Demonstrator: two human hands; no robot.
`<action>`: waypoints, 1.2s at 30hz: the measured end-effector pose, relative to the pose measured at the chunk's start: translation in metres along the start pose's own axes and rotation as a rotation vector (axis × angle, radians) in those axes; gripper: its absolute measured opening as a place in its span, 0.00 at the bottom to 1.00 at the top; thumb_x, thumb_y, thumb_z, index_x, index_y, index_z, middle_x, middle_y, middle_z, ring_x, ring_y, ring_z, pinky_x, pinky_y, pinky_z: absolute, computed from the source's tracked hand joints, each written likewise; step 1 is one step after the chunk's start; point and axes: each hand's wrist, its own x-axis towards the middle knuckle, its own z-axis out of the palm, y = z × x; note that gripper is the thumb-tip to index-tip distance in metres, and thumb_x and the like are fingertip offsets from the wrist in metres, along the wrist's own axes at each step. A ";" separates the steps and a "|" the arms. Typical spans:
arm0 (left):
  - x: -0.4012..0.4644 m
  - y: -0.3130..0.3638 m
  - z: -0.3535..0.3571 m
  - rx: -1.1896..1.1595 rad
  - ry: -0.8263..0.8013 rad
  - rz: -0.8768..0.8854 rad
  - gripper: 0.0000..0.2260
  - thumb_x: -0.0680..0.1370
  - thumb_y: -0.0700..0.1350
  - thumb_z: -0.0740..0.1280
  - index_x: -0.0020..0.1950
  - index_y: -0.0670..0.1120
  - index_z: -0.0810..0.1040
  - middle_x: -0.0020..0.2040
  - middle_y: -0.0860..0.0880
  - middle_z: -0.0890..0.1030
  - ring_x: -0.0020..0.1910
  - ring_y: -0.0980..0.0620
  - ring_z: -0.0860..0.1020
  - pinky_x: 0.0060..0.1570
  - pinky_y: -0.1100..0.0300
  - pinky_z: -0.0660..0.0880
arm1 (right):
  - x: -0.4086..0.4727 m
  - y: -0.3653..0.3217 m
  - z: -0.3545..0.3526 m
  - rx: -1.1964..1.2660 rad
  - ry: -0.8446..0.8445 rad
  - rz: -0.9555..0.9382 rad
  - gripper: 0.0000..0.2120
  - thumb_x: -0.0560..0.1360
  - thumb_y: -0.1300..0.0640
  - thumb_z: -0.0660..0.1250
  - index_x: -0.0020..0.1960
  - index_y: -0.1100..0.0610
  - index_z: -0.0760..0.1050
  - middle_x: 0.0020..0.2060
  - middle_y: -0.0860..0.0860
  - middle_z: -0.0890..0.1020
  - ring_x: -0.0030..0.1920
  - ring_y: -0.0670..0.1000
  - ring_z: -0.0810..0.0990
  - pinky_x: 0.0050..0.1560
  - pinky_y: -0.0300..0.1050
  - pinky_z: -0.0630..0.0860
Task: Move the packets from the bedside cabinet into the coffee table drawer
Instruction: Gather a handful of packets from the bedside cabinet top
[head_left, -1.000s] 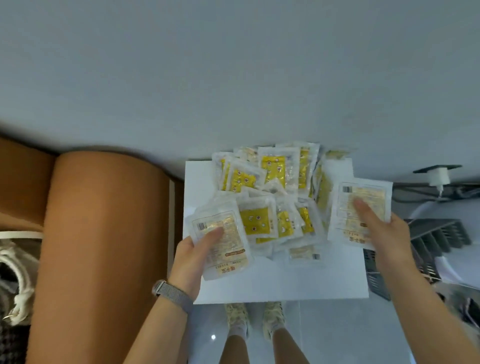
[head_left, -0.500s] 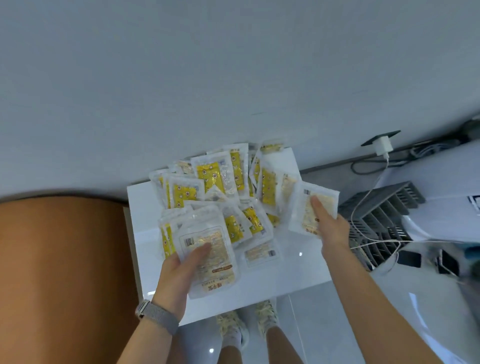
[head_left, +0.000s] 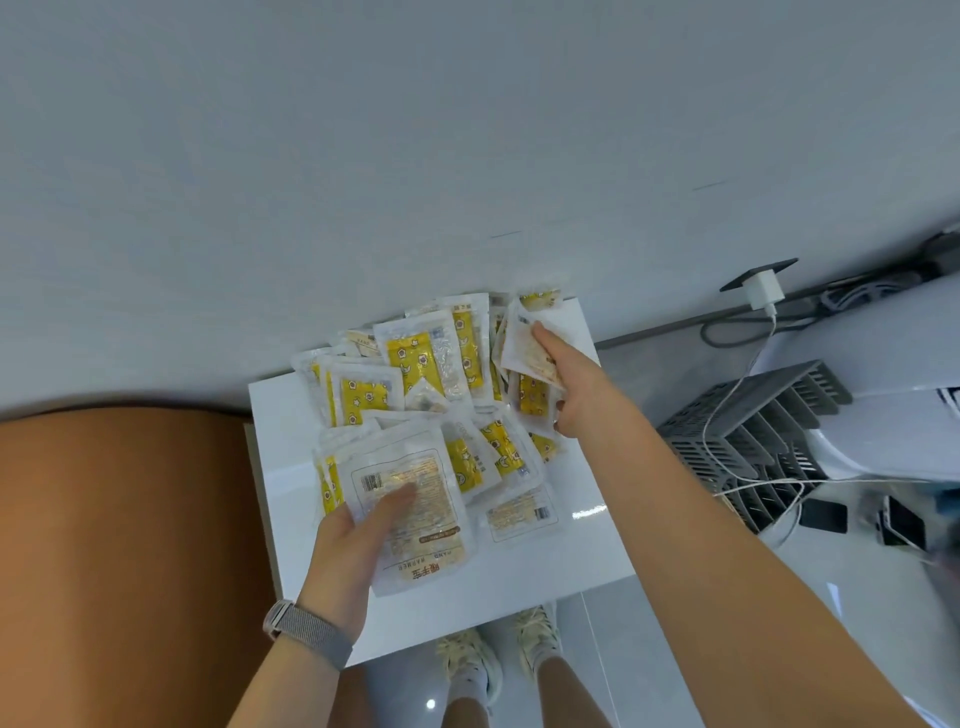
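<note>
White cabinet (head_left: 545, 587) | left hand (head_left: 348, 556) holds packet (head_left: 415, 514) | right hand (head_left: 571, 379) holds another (head_left: 524, 348)

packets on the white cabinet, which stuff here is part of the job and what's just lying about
Part of the job:
- pile of packets
- packet in the left hand
- packet in the right hand
- bedside cabinet

Just lying about:
- grey rack
- white charger and cable
- phones on the floor

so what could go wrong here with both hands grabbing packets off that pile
The left hand holds a hand warmer packet with others stacked under it; slick wrappers could slide out. The right hand pinches another packet over the loose pile, which could spill off the white cabinet top.
</note>
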 end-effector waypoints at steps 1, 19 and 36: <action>0.000 0.000 -0.001 -0.004 0.004 0.000 0.11 0.75 0.41 0.68 0.57 0.47 0.80 0.52 0.47 0.85 0.52 0.45 0.83 0.55 0.44 0.77 | 0.006 0.002 0.001 -0.008 0.005 0.011 0.19 0.68 0.48 0.77 0.55 0.55 0.79 0.42 0.51 0.82 0.27 0.49 0.81 0.25 0.38 0.78; -0.001 -0.018 -0.016 -0.083 0.083 -0.055 0.11 0.76 0.41 0.68 0.58 0.45 0.79 0.51 0.47 0.85 0.51 0.44 0.83 0.54 0.46 0.77 | 0.091 0.028 0.014 -0.423 0.271 -0.154 0.40 0.47 0.36 0.79 0.54 0.52 0.74 0.53 0.50 0.78 0.53 0.53 0.77 0.51 0.53 0.80; -0.003 -0.026 -0.007 -0.030 0.085 -0.051 0.12 0.75 0.42 0.70 0.57 0.46 0.79 0.53 0.47 0.84 0.52 0.43 0.82 0.56 0.43 0.76 | 0.065 0.032 -0.002 -0.718 0.415 -0.457 0.29 0.70 0.42 0.72 0.64 0.57 0.73 0.61 0.56 0.76 0.63 0.56 0.74 0.59 0.45 0.73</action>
